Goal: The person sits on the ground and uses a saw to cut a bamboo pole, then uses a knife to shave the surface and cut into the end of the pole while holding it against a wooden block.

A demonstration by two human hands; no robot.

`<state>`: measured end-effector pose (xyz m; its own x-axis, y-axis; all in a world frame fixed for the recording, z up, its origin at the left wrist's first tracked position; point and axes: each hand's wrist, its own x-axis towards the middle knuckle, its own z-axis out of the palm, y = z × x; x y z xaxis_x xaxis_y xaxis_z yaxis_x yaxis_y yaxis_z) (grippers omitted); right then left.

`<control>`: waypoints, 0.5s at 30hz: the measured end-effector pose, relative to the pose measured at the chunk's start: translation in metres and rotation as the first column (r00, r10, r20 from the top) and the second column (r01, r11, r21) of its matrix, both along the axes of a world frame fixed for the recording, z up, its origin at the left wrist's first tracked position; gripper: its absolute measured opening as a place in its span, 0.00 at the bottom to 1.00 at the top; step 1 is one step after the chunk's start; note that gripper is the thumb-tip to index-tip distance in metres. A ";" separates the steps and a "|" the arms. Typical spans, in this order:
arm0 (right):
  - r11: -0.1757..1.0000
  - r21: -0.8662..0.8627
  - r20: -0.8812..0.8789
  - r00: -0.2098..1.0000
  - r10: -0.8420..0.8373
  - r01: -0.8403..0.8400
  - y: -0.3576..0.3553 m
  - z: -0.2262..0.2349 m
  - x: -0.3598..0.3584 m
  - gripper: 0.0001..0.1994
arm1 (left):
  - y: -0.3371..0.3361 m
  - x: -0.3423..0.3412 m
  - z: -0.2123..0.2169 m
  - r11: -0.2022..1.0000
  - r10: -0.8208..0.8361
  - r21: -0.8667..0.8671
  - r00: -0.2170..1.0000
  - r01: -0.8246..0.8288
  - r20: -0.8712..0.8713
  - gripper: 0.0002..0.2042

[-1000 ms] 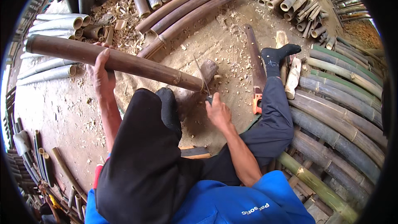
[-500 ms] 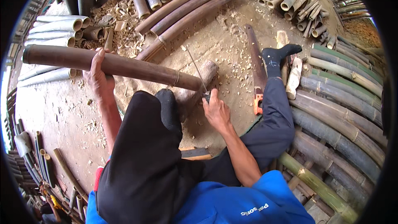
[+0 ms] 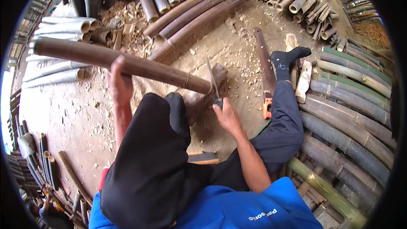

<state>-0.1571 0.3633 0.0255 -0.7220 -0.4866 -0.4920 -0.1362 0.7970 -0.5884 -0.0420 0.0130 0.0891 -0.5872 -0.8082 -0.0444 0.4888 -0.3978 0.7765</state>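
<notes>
My left hand [image 3: 119, 84] grips a long brown bamboo pole [image 3: 80, 55] that slants from the upper left down to a wooden chopping block [image 3: 217, 74] on the dirt. My right hand [image 3: 226, 115] is shut on the handle of a big knife [image 3: 212, 78]; its blade stands upright right at the pole's cut end. My legs, in dark trousers and black socks, are spread on either side of the block.
A saw with an orange handle [image 3: 266, 78] lies beside my right leg. Stacked bamboo poles [image 3: 347, 114] fill the right side, more bamboo poles [image 3: 199, 10] lie at the top, and cut tubes [image 3: 63, 25] at the left. Chips litter the ground.
My right hand has raised the knife from low beside the block to upright at the pole's end. The pole has shifted slightly in my left hand.
</notes>
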 end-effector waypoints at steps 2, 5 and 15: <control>1.000 0.009 0.028 0.999 -0.022 0.022 -0.003 -0.009 0.003 0.22 | 0.024 -0.012 -0.004 0.939 0.315 -0.226 0.910 -0.258 0.269 0.33; 1.000 0.023 0.042 0.999 -0.022 0.021 -0.007 -0.007 0.004 0.23 | -0.031 0.011 -0.025 0.728 0.569 -0.620 0.762 -0.292 0.309 0.46; 0.998 -0.058 0.063 0.998 -0.024 0.028 -0.001 -0.017 -0.001 0.25 | -0.174 0.106 0.116 0.828 0.119 -0.530 0.981 -0.183 -0.154 0.40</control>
